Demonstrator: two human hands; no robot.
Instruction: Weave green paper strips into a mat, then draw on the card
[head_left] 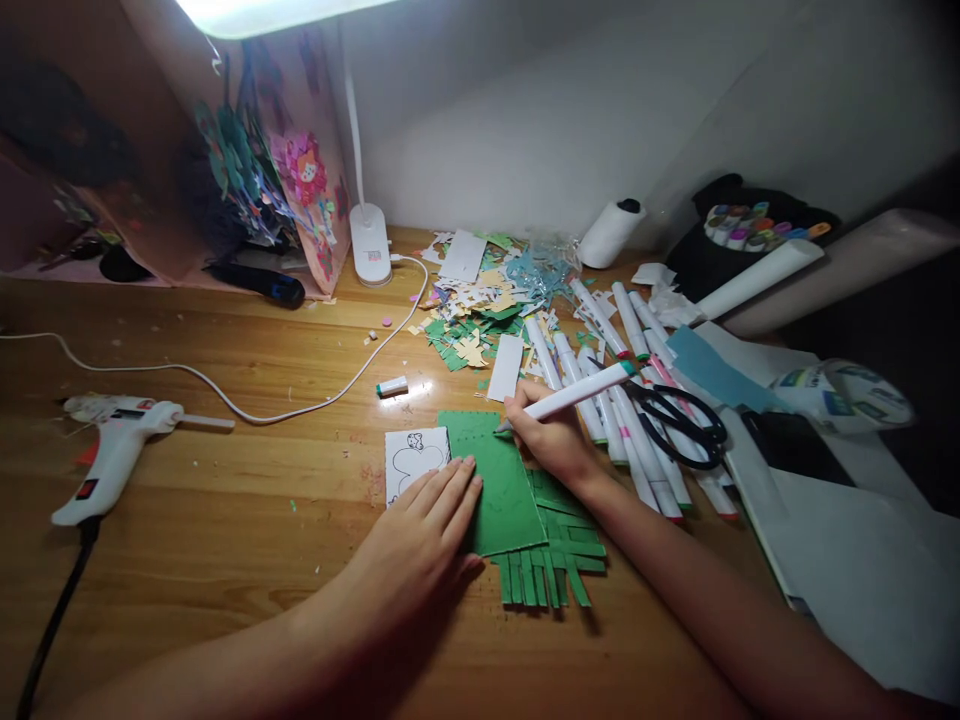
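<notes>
At left, the left hand (433,510) lies flat, fingers spread and pinching nothing, across the line-drawn white card (411,462) and green card (501,495); if that pressure eases, either could skid. On the right, fringed green paper (555,550) pokes out beneath the green card and might make it rock, while a heavy push from the white marker (576,393) could leave a stray line.

Now positions: the white card sits at eleven o'clock from the left hand, the green card at two. The right hand (553,442) has its grip closed around the marker; the green card lies at its eight o'clock, marker tip at its upper part, contact too fine to call.
</notes>
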